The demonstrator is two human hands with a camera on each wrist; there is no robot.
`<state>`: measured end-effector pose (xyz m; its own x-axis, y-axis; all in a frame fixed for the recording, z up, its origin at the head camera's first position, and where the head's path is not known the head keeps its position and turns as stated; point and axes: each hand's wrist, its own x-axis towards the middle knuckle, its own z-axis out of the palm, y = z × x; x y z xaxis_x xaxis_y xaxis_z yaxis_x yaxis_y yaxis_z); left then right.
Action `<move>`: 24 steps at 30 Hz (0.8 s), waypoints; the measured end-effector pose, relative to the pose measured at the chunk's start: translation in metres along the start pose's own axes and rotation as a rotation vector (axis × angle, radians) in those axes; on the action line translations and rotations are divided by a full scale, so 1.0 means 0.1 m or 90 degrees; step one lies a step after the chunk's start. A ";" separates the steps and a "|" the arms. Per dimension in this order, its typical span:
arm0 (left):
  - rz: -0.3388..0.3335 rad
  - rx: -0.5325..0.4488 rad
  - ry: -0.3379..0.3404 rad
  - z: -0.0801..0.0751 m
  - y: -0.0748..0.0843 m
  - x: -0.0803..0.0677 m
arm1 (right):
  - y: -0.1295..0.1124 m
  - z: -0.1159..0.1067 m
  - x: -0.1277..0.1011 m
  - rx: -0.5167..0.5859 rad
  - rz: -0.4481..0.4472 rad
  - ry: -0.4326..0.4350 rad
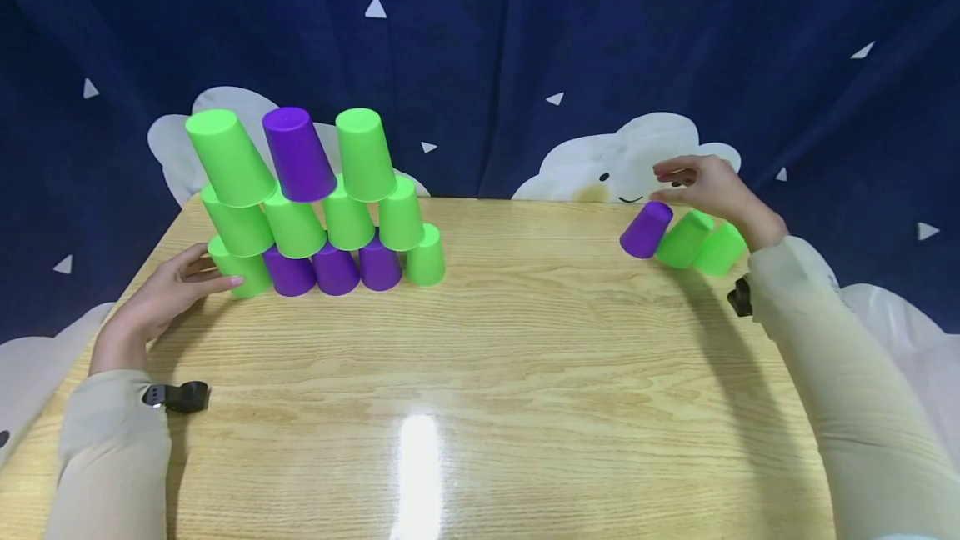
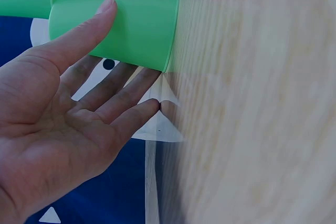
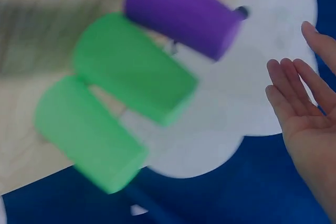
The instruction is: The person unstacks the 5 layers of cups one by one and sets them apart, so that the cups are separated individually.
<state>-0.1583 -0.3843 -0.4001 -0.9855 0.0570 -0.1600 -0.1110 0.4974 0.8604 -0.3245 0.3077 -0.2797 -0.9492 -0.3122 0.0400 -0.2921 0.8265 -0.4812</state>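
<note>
At the left end of the cup pyramid (image 1: 294, 227), my left grip (image 1: 168, 290) is spread beside the outermost green cup (image 1: 252, 267) of its bottom row, thumb in front of that cup and fingers reaching past its outer side; I cannot tell how firmly they touch it. The pyramid stands on the wood-grain tabletop (image 1: 525, 357), every cup mouth down: at the bottom, three purple base cups (image 1: 335, 271) between green ends; in the middle, four green cups (image 1: 348, 215); on top, a purple top cup (image 1: 298, 154) between two green top cups (image 1: 365, 155). Well to the right of the pyramid, a separate purple cup (image 1: 647, 230) and two separate green cups (image 1: 684, 240) stand in a row, the purple one nearest the pyramid. My right grip (image 1: 708, 186) is above that trio, loosely spread, thumb apart from the fingers. Behind the pyramid hangs a dark blue curtain (image 1: 465, 40) with white triangles and clouds.
</note>
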 end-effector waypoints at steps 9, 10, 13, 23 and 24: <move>-0.002 0.005 0.001 -0.01 0.01 -0.01 | -0.76 0.07 0.21 0.082 -0.100 0.022; -0.002 0.002 0.000 -0.01 0.01 -0.01 | -0.87 0.09 0.25 0.093 -0.117 0.021; -0.003 0.006 -0.002 0.00 0.00 0.00 | -1.22 0.15 0.34 0.124 -0.166 0.014; 0.000 0.016 0.001 -0.02 -0.01 -0.01 | -2.40 0.45 0.57 0.208 -0.347 -0.013; 0.002 0.011 0.000 -0.02 -0.02 -0.02 | -2.50 0.49 0.59 0.213 -0.359 -0.017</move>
<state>-0.1565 -0.3870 -0.4004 -0.9857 0.0590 -0.1577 -0.1058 0.5116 0.8527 -0.3015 0.0597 -0.1994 -0.6568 -0.6697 0.3466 -0.6877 0.3434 -0.6396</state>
